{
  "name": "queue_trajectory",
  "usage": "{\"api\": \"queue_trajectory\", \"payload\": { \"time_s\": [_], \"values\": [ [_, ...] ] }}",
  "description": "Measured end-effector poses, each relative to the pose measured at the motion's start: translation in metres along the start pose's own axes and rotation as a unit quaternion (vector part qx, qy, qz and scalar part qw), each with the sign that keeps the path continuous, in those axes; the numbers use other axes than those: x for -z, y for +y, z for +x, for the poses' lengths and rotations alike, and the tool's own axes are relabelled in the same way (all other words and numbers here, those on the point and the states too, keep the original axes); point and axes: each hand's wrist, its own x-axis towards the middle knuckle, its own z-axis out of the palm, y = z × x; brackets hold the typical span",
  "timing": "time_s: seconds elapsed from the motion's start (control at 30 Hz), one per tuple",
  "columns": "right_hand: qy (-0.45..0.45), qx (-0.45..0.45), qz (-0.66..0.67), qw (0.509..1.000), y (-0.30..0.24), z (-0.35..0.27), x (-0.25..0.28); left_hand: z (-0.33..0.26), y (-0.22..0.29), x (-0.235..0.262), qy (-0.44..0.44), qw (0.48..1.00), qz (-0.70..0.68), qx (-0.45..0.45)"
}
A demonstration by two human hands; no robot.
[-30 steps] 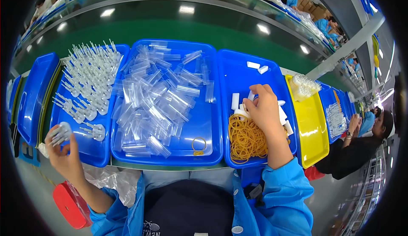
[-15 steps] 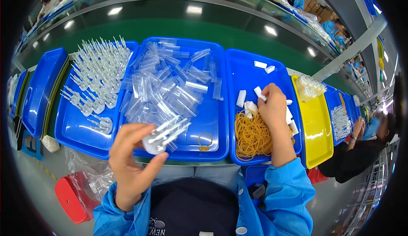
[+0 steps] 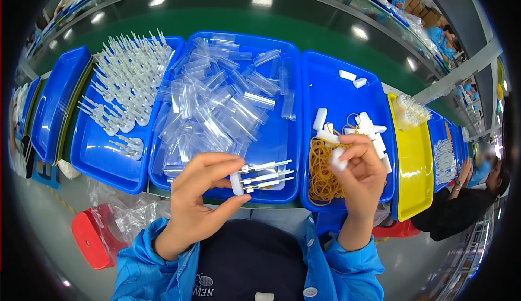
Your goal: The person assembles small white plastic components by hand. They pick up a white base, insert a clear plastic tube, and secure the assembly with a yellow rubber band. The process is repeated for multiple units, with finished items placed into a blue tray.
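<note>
My left hand (image 3: 202, 195) pinches the rim of a white pronged plastic base (image 3: 236, 184) between thumb and fingers. Its several thin white rods point right, over the front of the middle blue tray. Closed around a small white foam-like piece (image 3: 339, 160), my right hand (image 3: 359, 173) is above the right blue tray (image 3: 339, 95). Tan rubber bands (image 3: 323, 179) lie in a heap in that tray, partly hidden by this hand. Behind them are several loose white pieces (image 3: 321, 119) like the one I hold.
Clear plastic sleeves (image 3: 217, 106) fill much of the middle blue tray (image 3: 290, 154). In the left blue tray (image 3: 89, 162) stand many more pronged bases (image 3: 127, 84). A yellow tray (image 3: 415, 192) is at the right, a red stool (image 3: 89, 238) below left. Another person (image 3: 456, 209) sits at far right.
My right hand has drawn back toward me from the white pieces, now with one in its fingers. My left hand has moved right and turned the base so its rods lie nearly level.
</note>
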Motion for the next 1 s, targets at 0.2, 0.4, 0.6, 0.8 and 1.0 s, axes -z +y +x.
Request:
{"api": "queue_trajectory", "payload": {
  "time_s": [0.2, 0.4, 0.6, 0.8, 1.0],
  "values": [
    [-0.054, -0.023, 0.089, 0.994, 0.003, -0.014, -0.001, 0.003, -0.002, -0.007, -0.01, 1.0, -0.012, -0.003],
    [-0.035, 0.009, 0.059, 0.998, 0.003, -0.019, -0.003, 0.005, -0.001, -0.009, -0.003, 1.0, -0.028, -0.001],
    [-0.027, 0.004, 0.043, 0.999, 0.001, -0.024, -0.01, 0.001, -0.002, -0.009, -0.001, 0.999, -0.032, 0.0],
    [-0.034, -0.016, 0.027, 0.999, -0.003, -0.027, -0.012, 0.002, 0.001, -0.008, -0.016, 1.0, -0.02, -0.006],
    [-0.045, 0.075, -0.086, 0.992, -0.007, -0.03, -0.016, 0.004, 0.003, -0.009, -0.052, 0.999, 0.003, -0.015]
  ]
}}
